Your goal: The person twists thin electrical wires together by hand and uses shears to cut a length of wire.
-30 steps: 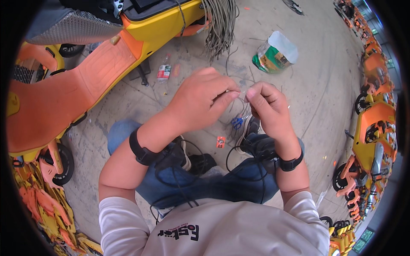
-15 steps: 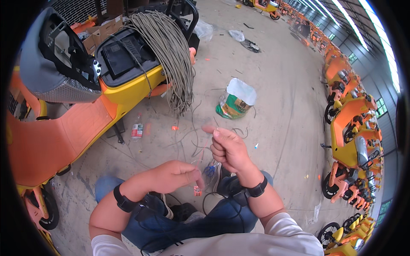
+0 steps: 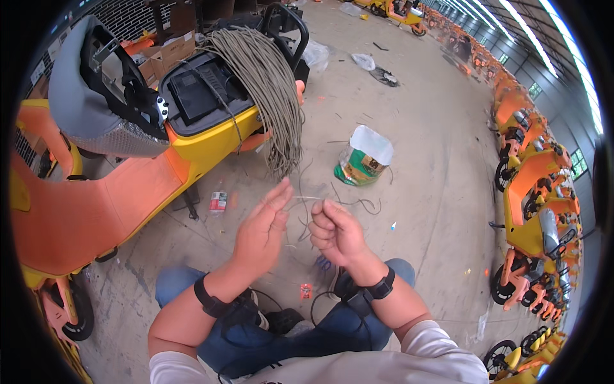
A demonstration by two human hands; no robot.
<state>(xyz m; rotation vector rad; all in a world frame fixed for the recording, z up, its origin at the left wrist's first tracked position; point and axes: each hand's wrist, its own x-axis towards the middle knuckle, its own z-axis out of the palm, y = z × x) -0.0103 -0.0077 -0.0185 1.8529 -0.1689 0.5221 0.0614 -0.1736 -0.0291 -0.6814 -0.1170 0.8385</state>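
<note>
Far to the left of my hands stands an orange and yellow scooter [image 3: 121, 185], its grey seat [image 3: 96, 109] tipped up and its open compartment showing. A thick bundle of grey wires [image 3: 265, 89] drapes over the scooter's edge and hangs down, ending just above and beyond my left hand. On the concrete floor [image 3: 416, 141] between the scooter and that hand lies a small flat packet [image 3: 218, 201].

My left hand [image 3: 259, 233] is raised with the palm turned inward and the fingers spread straight, pointing up and away from me; it grips nothing. A single thin wire [image 3: 306, 199] runs from just past its fingertips across to my right hand [image 3: 336, 233], which sits just beside the left. The right hand's fingers are curled in, pinching the wire's end near the thumb.

Beyond the right hand, well apart, stands an open plastic bag [image 3: 361, 157]. Below my hands, between my knees, small red and blue bits [image 3: 306, 291] lie on the floor. Far right, a row of orange scooters [image 3: 534, 211] lines the hall.
</note>
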